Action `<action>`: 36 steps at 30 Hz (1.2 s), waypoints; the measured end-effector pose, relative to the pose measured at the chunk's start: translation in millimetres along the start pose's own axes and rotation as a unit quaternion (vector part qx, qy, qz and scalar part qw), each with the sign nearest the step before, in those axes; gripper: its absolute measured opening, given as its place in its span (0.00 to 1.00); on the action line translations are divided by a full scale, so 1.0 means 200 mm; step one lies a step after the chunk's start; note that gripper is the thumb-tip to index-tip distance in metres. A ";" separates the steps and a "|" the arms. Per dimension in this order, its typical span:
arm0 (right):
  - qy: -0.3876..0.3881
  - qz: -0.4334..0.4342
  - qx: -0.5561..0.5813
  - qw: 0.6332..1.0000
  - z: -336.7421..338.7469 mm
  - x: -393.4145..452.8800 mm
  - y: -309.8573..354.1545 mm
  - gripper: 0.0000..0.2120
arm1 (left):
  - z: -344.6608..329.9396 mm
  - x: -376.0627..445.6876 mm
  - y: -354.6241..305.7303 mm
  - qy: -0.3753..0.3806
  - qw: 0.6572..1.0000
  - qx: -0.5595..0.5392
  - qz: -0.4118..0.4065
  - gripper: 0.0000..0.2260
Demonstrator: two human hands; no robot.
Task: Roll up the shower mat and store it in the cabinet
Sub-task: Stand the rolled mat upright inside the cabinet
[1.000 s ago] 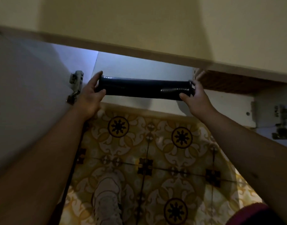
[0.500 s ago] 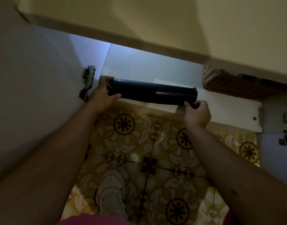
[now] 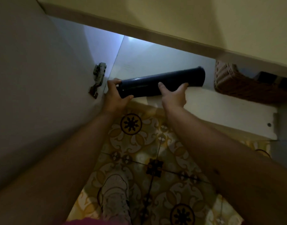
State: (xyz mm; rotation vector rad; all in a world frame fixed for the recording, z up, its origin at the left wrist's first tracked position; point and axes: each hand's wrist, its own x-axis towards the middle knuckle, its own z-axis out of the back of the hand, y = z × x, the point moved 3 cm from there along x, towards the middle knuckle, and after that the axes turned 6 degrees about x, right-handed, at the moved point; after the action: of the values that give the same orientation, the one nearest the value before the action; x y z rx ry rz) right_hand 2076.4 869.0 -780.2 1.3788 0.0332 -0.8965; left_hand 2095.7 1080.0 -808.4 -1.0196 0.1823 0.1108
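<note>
The shower mat (image 3: pixel 149 83) is a dark blue roll, lying nearly level with its right end tilted up and deeper into the open cabinet. My left hand (image 3: pixel 116 96) grips the roll's left end, thumb underneath. My right hand (image 3: pixel 173 94) holds the roll around its middle from below, thumb on the near side. The roll hovers over the front edge of the white cabinet shelf (image 3: pixel 220 108); whether it touches the shelf is unclear.
The open cabinet door (image 3: pixel 34 95) stands at the left with a metal hinge (image 3: pixel 98 78). A brown wicker basket (image 3: pixel 233 83) sits on the shelf to the right. The countertop edge (image 3: pixel 155 34) overhangs above. Patterned yellow floor tiles (image 3: pixel 155 151) and my shoe (image 3: pixel 115 195) are below.
My right hand slid from the roll's right end to its middle. The roll's right end swung up and further into the cabinet. The left hand kept its grip.
</note>
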 end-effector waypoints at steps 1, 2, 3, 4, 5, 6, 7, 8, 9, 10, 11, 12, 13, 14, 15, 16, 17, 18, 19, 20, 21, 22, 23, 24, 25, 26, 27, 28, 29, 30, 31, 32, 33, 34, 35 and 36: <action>0.009 0.012 -0.025 1.000 -0.02 0.05 0.04 0.49 | -0.02 -0.01 0.00 -0.014 1.000 -0.026 0.002 0.27; 0.018 0.018 -0.047 0.999 -0.03 0.09 0.08 0.49 | -0.03 -0.03 0.00 -0.029 0.999 -0.042 0.005 0.26; 0.022 0.022 -0.062 0.998 -0.06 0.12 0.11 0.48 | -0.05 -0.03 0.00 -0.048 0.998 -0.049 0.008 0.26; 0.023 0.028 -0.068 0.997 -0.09 0.14 0.13 0.47 | -0.06 -0.03 -0.01 -0.067 0.996 -0.050 0.011 0.26; 0.020 0.040 -0.070 0.997 -0.12 0.13 0.14 0.44 | -0.07 -0.04 -0.02 -0.080 0.996 -0.049 0.012 0.26; 0.013 0.053 -0.072 0.996 -0.16 0.10 0.14 0.42 | -0.08 -0.03 -0.03 -0.084 0.995 -0.046 0.013 0.27; 0.007 0.063 -0.074 0.995 -0.19 0.07 0.12 0.39 | -0.09 -0.03 -0.03 -0.083 0.996 -0.040 0.013 0.27; 0.006 0.065 -0.070 0.995 -0.23 0.03 0.08 0.37 | -0.09 -0.04 -0.03 -0.084 0.996 -0.027 0.011 0.28; 0.010 0.060 -0.062 0.996 -0.26 -0.01 0.04 0.35 | -0.10 -0.04 -0.03 -0.090 0.996 -0.011 0.008 0.28; 0.018 0.050 -0.049 0.997 -0.28 -0.04 0.00 0.34 | -0.10 -0.05 -0.03 -0.101 0.995 0.002 0.003 0.28; 0.026 0.041 -0.030 0.998 -0.30 -0.06 -0.02 0.33 | -0.11 -0.06 -0.04 -0.113 0.994 0.013 -0.001 0.28; 0.033 0.037 -0.011 0.999 -0.31 -0.07 -0.02 0.33 | -0.11 -0.07 -0.04 -0.127 0.992 0.029 -0.005 0.28; 0.039 0.038 -0.001 0.998 -0.32 -0.07 0.00 0.33 | -0.12 -0.07 -0.05 -0.143 0.988 0.053 -0.005 0.28; 0.048 0.044 -0.004 0.998 -0.34 -0.05 0.02 0.33 | -0.13 -0.07 -0.05 -0.158 0.984 0.081 -0.001 0.29; 0.060 0.054 -0.021 0.997 -0.35 -0.04 0.04 0.33 | -0.14 -0.07 -0.05 -0.165 0.981 0.100 0.008 0.29; 0.071 0.065 -0.049 0.994 -0.37 -0.02 0.07 0.33 | -0.14 -0.06 -0.06 -0.161 0.981 0.103 0.022 0.30; 0.082 0.078 -0.079 0.990 -0.39 -0.01 0.09 0.32 | -0.15 -0.06 -0.05 -0.151 0.983 0.096 0.036 0.31; 0.094 0.091 -0.102 0.986 -0.41 0.01 0.12 0.32 | -0.15 -0.05 -0.05 -0.142 0.985 0.083 0.045 0.32; 0.106 0.104 -0.117 0.982 -0.43 0.03 0.13 0.31 | -0.15 -0.05 -0.05 -0.136 0.987 0.070 0.046 0.32; 0.118 0.115 -0.122 0.979 -0.45 0.05 0.14 0.31 | -0.15 -0.06 -0.04 -0.132 0.989 0.059 0.042 0.32; 0.130 0.122 -0.120 0.977 -0.47 0.06 0.15 0.33 | -0.15 -0.06 -0.04 -0.126 0.990 0.047 0.040 0.30; 0.138 0.125 -0.113 0.976 -0.47 0.07 0.14 0.35 | -0.15 -0.07 -0.04 -0.120 0.991 0.036 0.042 0.28; 0.144 0.125 -0.103 0.976 -0.47 0.08 0.13 0.38 | -0.15 -0.07 -0.04 -0.115 0.992 0.025 0.047 0.27; 0.151 0.122 -0.092 0.977 -0.47 0.08 0.12 0.41 | -0.16 -0.08 -0.04 -0.112 0.992 0.020 0.052 0.25; 0.161 0.119 -0.083 0.976 -0.46 0.09 0.12 0.42 | -0.17 -0.08 -0.05 -0.114 0.992 0.020 0.054 0.25; 0.175 0.116 -0.077 0.975 -0.45 0.09 0.11 0.43 | -0.18 -0.08 -0.06 -0.117 0.991 0.027 0.055 0.24; 0.192 0.117 -0.078 0.971 -0.45 0.09 0.11 0.42 | -0.19 -0.09 -0.07 -0.122 0.990 0.035 0.055 0.24; 0.208 0.121 -0.086 0.967 -0.45 0.10 0.12 0.42 | -0.20 -0.09 -0.08 -0.132 0.989 0.043 0.055 0.25; 0.224 0.126 -0.101 0.961 -0.45 0.10 0.13 0.43 | -0.20 -0.09 -0.09 -0.144 0.987 0.046 0.057 0.25; 0.240 0.130 -0.115 0.955 -0.46 0.10 0.15 0.43 | -0.21 -0.08 -0.10 -0.156 0.985 0.046 0.061 0.25; 0.256 0.131 -0.125 0.949 -0.48 0.11 0.16 0.43 | -0.21 -0.08 -0.11 -0.165 0.983 0.043 0.066 0.25; 0.270 0.126 -0.127 0.946 -0.48 0.12 0.17 0.43 | -0.22 -0.07 -0.11 -0.170 0.982 0.043 0.070 0.25; 0.279 0.116 -0.123 0.945 -0.49 0.12 0.18 0.43 | -0.22 -0.07 -0.11 -0.173 0.981 0.051 0.072 0.25; 0.282 0.105 -0.117 0.946 -0.48 0.13 0.18 0.43 | -0.22 -0.06 -0.11 -0.177 0.979 0.068 0.071 0.25; 0.281 0.096 -0.113 0.948 -0.48 0.13 0.18 0.43 | -0.23 -0.06 -0.12 -0.179 0.977 0.091 0.068 0.25; 0.278 0.092 -0.113 0.949 -0.47 0.14 0.17 0.44 | -0.23 -0.07 -0.12 -0.180 0.975 0.112 0.066 0.25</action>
State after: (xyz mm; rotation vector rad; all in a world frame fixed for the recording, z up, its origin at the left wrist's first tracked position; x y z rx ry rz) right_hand 2157.6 931.4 -789.1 1.3527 0.4196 -0.3152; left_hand 2082.4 1027.6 -810.1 -0.7461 -0.0680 0.3855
